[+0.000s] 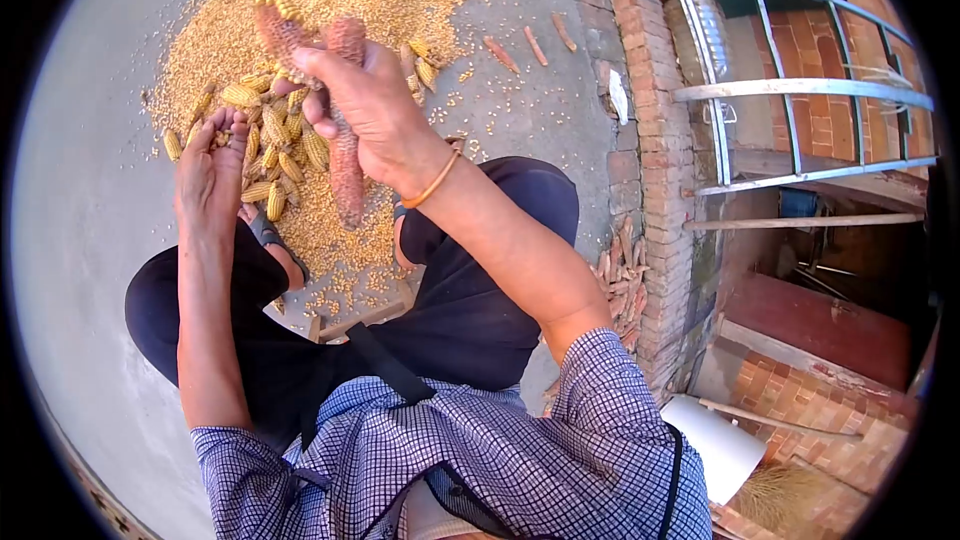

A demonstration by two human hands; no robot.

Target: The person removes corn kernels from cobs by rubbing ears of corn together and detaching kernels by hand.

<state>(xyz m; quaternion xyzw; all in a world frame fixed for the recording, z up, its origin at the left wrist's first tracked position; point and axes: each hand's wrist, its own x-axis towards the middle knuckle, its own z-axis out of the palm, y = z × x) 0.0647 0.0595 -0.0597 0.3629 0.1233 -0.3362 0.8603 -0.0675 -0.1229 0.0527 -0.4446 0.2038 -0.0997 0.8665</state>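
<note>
My right hand (362,110) is closed around reddish corn cobs. One long bare cob (346,175) runs down through the grip, and its upper end shows above my thumb. A second cob (280,28) juts to the upper left, with yellow kernels left at its tip. My left hand (212,165) is lower left, beside the pile of corn ears (275,130), its fingers curled. Something small and yellowish shows at its fingertips, too small to name. Loose corn kernels (215,35) spread over the ground beyond and below the ears.
Several bare cobs (501,54) lie on the concrete at right, and a heap of cobs (625,285) rests against the brick edging (660,140). A metal rail (800,90) stands beyond it. A white bucket (715,445) is at lower right. A low wooden stool (365,318) shows between my legs.
</note>
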